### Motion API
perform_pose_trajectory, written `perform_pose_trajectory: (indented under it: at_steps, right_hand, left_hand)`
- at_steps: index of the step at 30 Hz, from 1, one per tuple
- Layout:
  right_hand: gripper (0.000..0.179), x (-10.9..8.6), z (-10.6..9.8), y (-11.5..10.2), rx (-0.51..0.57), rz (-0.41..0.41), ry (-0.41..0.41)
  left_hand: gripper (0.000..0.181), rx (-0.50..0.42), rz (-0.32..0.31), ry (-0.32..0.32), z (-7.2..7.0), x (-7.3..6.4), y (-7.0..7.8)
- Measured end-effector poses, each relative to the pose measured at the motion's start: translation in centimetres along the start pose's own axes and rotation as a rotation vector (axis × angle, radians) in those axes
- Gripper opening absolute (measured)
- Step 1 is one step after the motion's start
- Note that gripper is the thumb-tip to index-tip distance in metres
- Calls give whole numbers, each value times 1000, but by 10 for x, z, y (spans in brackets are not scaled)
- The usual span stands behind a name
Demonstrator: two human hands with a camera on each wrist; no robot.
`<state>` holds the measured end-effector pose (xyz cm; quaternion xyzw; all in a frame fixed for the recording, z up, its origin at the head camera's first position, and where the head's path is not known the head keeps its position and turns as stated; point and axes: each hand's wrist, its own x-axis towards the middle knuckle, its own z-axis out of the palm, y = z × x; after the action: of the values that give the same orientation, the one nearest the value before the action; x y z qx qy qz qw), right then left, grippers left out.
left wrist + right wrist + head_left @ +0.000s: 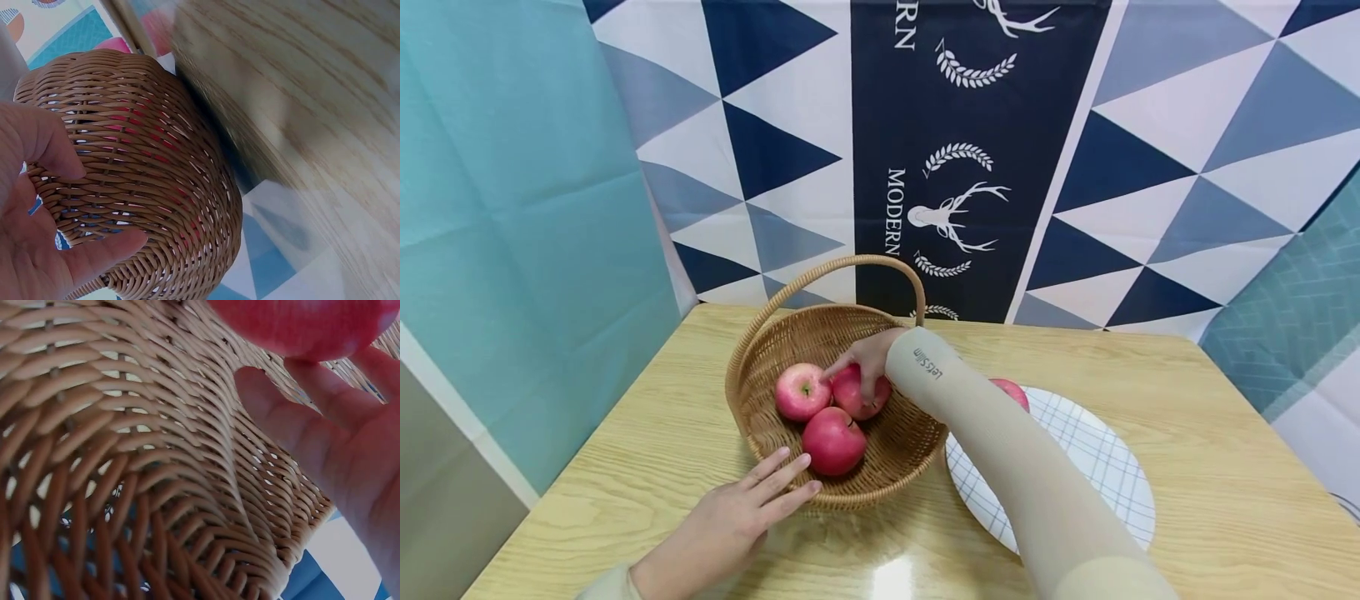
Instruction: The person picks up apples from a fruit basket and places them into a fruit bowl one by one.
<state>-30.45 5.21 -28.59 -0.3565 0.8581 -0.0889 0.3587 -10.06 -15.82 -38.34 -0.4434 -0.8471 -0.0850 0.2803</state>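
A wicker basket with an arched handle stands on the table, tilted so its mouth faces me. Inside it lie a pale red apple and, in front, a darker red apple. My right hand reaches in over the right rim and grips another red apple from above, beside the pale one. That apple shows against the fingers in the right wrist view. My left hand has its fingers stretched out at the basket's front left rim. In the left wrist view, the left hand is beside the woven wall.
Right of the basket is a white plate with a blue grid pattern, partly covered by my right forearm. A red apple shows at its far left edge. Behind the wooden table hangs a patterned cloth.
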Motion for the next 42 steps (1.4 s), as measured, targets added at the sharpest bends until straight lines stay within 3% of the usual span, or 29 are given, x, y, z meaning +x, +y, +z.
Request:
perform_pose_trajectory:
  at_steps: [7, 16, 18, 22, 25, 27, 29, 33, 36, 39, 42]
  right_hand:
    - [73, -5, 3, 4, -8, 80, -81]
    - [71, 3, 5, 7, 10, 42, -159]
    - [68, 10, 8, 15, 21, 34, -200]
    - [64, 9, 15, 12, 84, 33, -261]
    - [62, 2, 18, 2, 74, 62, -231]
    - [58, 2, 19, -1, 18, 104, -188]
    - [56, 12, 23, 3, -65, 95, -166]
    - [56, 15, 24, -1, -62, 31, -215]
    - [59, 12, 23, -7, -20, 10, -259]
    - [59, 18, 24, -5, -48, 10, -262]
    - [55, 34, 26, 8, -143, 1, -222]
  left_hand:
    - [61, -11, 1, 0, 2, 3, 1]
    - [69, -13, -3, 22, 2, 1, -2]
    - [58, -9, 2, 29, 3, 2, -2]
    - [55, -1, 4, 26, 4, 3, -2]
    - [57, 10, 3, 21, 3, 3, -1]
    - [62, 19, 7, 31, 2, 3, 0]
    - [64, 23, 7, 36, 3, 2, 0]
    - [54, 16, 8, 30, 4, 1, -2]
    - [61, 9, 6, 18, 4, 0, -2]
    - [70, 6, 5, 9, 3, 0, -3]
    - [73, 2, 0, 6, 4, 0, -3]
